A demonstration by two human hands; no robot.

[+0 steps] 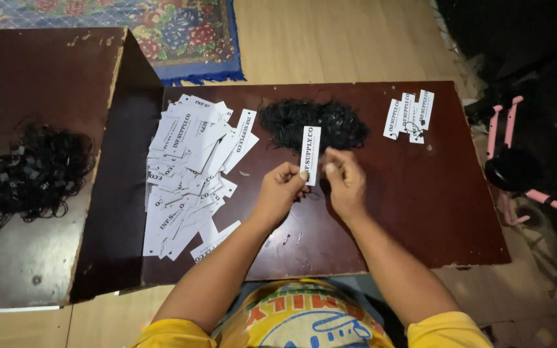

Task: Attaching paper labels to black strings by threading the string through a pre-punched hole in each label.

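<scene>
My left hand (pixel 280 189) pinches the lower edge of a narrow white paper tag (pixel 311 149), held upright over the dark brown table (pixel 420 193). My right hand (pixel 345 179) is beside it with its fingertips closed near the tag's right edge, apparently on a thin black string that is too small to make out. Just behind the tag lies a pile of black strings (pixel 314 122). A large heap of white printed tags (pixel 191 171) spreads to the left of my hands. A small stack of tags with strings (pixel 410 116) lies at the far right.
A second, lower brown table (pixel 33 77) on the left carries another tangle of black strings (pixel 33 171). A floral rug (pixel 162 26) lies on the wooden floor behind. A pink-framed object (pixel 510 154) stands off the table's right edge.
</scene>
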